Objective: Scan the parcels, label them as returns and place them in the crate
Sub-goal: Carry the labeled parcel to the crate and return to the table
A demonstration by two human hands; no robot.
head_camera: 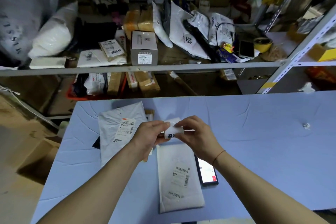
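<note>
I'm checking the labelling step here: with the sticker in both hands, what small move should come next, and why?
Probably finish peeling the return sticker and press it onto the white padded envelope lying directly below. Both the left hand and right hand pinch the sticker above that parcel, which shows no return label yet.

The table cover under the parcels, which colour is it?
Light blue, plain, with creases. The table cover shows in the head view, the only one.
</note>
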